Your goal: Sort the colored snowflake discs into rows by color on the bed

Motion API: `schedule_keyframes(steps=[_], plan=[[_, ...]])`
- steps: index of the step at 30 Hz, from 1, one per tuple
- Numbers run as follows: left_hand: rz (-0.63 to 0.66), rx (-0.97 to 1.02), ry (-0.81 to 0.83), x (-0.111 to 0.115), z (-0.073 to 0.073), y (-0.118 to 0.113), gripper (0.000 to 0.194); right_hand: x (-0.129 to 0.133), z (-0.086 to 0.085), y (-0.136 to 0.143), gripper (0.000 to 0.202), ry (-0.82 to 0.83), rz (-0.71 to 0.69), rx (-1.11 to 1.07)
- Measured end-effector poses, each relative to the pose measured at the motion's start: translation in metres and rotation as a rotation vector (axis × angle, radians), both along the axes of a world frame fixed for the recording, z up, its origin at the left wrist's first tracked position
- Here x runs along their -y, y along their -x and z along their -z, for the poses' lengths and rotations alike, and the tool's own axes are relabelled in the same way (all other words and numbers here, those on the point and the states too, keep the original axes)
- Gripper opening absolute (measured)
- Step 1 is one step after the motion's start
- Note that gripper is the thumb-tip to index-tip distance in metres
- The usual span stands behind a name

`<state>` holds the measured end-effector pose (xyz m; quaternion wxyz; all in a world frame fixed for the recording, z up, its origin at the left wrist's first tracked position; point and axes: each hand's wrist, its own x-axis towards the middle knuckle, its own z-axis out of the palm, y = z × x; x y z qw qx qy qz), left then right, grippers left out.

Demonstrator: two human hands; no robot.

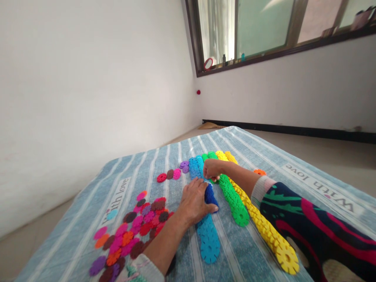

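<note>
Rows of notched plastic discs lie on a striped blue cloth (155,172). My left hand (194,201) rests over the blue row, its fingers around a stretch of dark blue discs (210,197). Light blue discs (210,243) extend below it. Just beyond, my right hand (213,169) is closed over the upper ends of the blue and green rows; whatever it pinches is hidden. A green row (235,201) and a long yellow row (264,227) run to the right, partly under my right forearm.
A loose pile of pink, red, brown, orange and purple discs (141,225) lies at the left. Short purple (184,167), pink (176,174), brown and red (161,178) groups sit farther back. An orange disc (260,172) lies beyond my right forearm.
</note>
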<state>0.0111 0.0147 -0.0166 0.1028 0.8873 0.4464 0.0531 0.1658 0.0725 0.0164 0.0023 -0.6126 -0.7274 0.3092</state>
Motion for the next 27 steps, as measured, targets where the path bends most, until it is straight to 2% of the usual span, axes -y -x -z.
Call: schedule_keyframes(steps=[3,7,11,16,21,27], plan=[[-0.003,-0.008,0.012,0.0,0.001,0.0,0.079,0.004,-0.008,0.007,0.023,-0.012,-0.021,0.09],[-0.001,-0.008,0.019,0.0,0.002,0.0,0.077,0.01,-0.019,0.008,0.015,-0.06,-0.03,0.183],[0.01,0.01,0.015,-0.001,0.002,-0.001,0.075,0.012,-0.017,0.005,0.021,-0.091,-0.023,0.222],[0.029,0.031,-0.004,-0.003,0.004,0.0,0.07,0.01,-0.009,0.005,0.026,-0.12,-0.029,0.205],[0.033,0.055,-0.042,-0.002,0.004,0.001,0.067,0.015,-0.011,0.001,0.025,-0.22,-0.003,0.147],[0.011,0.056,-0.087,0.005,-0.002,0.012,0.067,0.045,-0.021,-0.006,0.026,-0.395,0.043,0.077]])
